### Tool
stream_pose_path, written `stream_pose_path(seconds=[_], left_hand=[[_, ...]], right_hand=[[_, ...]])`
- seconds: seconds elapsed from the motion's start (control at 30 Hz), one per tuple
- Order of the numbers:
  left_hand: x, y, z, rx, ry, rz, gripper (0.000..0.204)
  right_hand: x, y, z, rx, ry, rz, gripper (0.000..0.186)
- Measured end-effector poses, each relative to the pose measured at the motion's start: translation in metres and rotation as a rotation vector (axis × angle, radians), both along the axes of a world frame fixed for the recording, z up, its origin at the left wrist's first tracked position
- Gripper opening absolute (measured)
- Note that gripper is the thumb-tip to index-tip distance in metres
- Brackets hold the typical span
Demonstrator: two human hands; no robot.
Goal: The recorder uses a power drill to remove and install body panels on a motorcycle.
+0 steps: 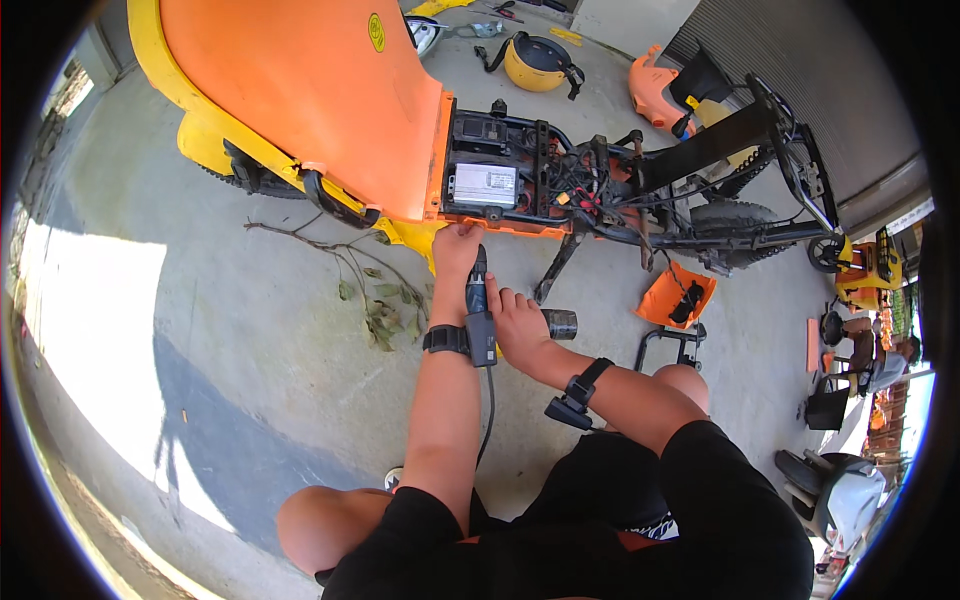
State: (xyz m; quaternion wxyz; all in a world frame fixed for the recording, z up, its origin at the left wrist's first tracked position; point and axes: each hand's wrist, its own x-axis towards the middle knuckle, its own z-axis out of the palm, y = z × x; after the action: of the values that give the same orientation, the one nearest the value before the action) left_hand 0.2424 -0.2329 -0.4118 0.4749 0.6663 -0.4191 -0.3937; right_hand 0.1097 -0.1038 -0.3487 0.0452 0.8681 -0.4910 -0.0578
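Observation:
My right hand [522, 325] is wrapped around the grip of a dark cordless drill [478, 290]. The drill's chuck points away from me, toward the lower edge of a partly stripped scooter [590, 190], and its battery end shows beyond my knuckles. Just left of the chuck, my left hand [457, 250] is closed, fingertips pinched against the scooter's orange lower trim [515, 228]. Whatever those fingers hold is too small or hidden to make out. Above them, a large orange body panel [300, 90] meets the exposed black frame, where a silver box [485, 185] and loose wires [580, 198] show.
A leafy branch [380, 310] lies on the concrete left of my hands. To the right are an orange cover piece [676, 295] and a black metal frame [670, 345]. Beyond the scooter sit a yellow helmet [535, 63] and an orange fairing [655, 90]. Another person [880, 365] is at far right.

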Motion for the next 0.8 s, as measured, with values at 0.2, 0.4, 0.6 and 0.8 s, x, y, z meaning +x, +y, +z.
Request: stream_pose_path(seconds=[0.2,0.4,0.6,0.8], left_hand=[[-0.003,-0.001,-0.014,-0.09,-0.062,-0.033,0.035],[-0.013,0.0,-0.012,0.058,0.934,-0.077,0.025],[-0.018,-0.002,-0.012,0.161,1.823,-0.151,0.026],[-0.026,0.004,0.017,0.317,1.356,0.081,0.03]], right_hand=[[-0.013,0.017,0.01,0.15,0.065,0.008,0.079],[-0.024,0.046,0.031,0.244,0.108,-0.018,0.065],[-0.042,0.067,0.05,0.336,0.076,-0.006,0.082],[-0.058,0.077,0.067,0.43,0.126,-0.044,0.083]])
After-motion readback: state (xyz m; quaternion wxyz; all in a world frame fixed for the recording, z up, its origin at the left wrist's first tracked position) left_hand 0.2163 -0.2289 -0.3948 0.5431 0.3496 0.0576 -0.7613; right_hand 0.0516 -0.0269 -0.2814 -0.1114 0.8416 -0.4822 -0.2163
